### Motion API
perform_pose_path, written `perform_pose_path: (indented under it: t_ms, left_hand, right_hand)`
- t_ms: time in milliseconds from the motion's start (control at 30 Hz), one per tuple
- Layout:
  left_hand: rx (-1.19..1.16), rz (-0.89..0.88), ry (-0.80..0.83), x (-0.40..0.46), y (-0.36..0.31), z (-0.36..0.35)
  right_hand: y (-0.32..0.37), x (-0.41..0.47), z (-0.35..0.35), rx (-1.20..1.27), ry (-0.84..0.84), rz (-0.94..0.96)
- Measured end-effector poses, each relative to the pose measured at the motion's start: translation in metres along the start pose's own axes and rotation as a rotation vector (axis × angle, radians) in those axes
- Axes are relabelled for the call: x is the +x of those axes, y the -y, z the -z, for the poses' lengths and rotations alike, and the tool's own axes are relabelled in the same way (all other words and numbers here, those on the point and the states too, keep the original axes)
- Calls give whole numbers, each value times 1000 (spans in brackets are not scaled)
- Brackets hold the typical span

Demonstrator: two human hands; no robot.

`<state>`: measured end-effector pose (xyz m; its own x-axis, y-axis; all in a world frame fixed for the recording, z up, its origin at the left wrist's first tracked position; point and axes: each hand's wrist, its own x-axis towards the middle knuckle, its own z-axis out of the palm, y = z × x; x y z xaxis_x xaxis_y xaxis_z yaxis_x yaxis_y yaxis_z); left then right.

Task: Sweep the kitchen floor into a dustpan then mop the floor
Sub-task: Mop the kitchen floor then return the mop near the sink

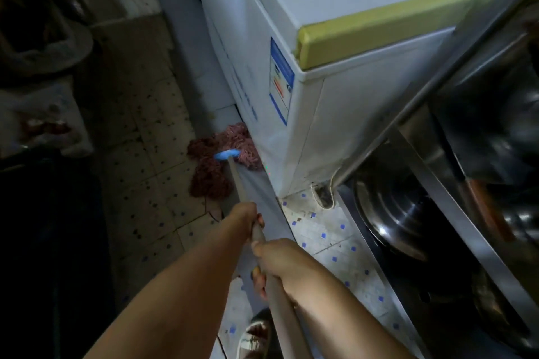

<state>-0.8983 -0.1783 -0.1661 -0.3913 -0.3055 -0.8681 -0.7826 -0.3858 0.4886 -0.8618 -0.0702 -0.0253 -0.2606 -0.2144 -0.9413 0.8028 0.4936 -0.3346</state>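
Note:
A mop with a pink-red string head (217,154) and a blue collar (226,154) lies on the tiled floor (151,137), pressed against the base of a white chest freezer (291,90). Its pale wooden handle (237,183) runs back toward me. My left hand (243,218) grips the handle further down the shaft. My right hand (280,259) grips it closer to me. The dustpan is not in view.
The freezer fills the upper right. A steel rack (431,172) with pots and a large metal bowl (388,213) stands on the right. Dark bags and a basin (43,46) crowd the left. My sandalled foot (256,332) is at the bottom.

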Motion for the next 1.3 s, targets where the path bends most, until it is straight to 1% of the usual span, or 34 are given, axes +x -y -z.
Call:
perform_pose_path:
  t_ms: [133,200,367,467,567,667,800,933,1033,1100,1133,1167,1200,1233,1300]
  left_hand:
    - [-79,-4,-39,54,-54,20]
    - [-68,-44,-49,75,-79,30]
    - [-19,-80,-44,129,-128,47]
    - [8,-105,-63,152,-138,49]
    - [29,-94,-34,148,-136,41]
    - [81,-68,-26,126,-113,29]
    - [127,-29,-55,83,-70,12]
    - [174,-44,-42,31,-17,-8]
    - [226,-5,42,-9,35,-23]
    - [267,25,60,-40,71,-35]
    - [280,30,63,-54,89,-42]
    - [281,11,74,-67,108,-50]
    - [250,-10,80,-79,127,-58]
    - [206,-27,70,-91,145,-67]
    - [89,1,37,-119,177,-82]
  right_hand:
    - [56,48,-19,64,23,-3]
    - [82,72,-27,119,44,-21]
    - [134,116,-39,160,94,-26]
    - [147,130,-34,167,105,-46]
    - [141,131,-26,163,103,-57]
    - [114,119,-18,103,94,-48]
    - [65,87,-5,-8,50,32]
    - [7,35,12,11,55,6]
    - [-53,0,26,19,43,15]
    - [-92,-23,36,48,65,-32]
    - [-113,-34,42,103,88,-80]
    - [-134,-44,49,147,105,-130]
    - [-155,-56,55,155,110,-141]
    - [-176,-66,63,167,110,-134]
    - [-208,-85,72,192,53,-107]
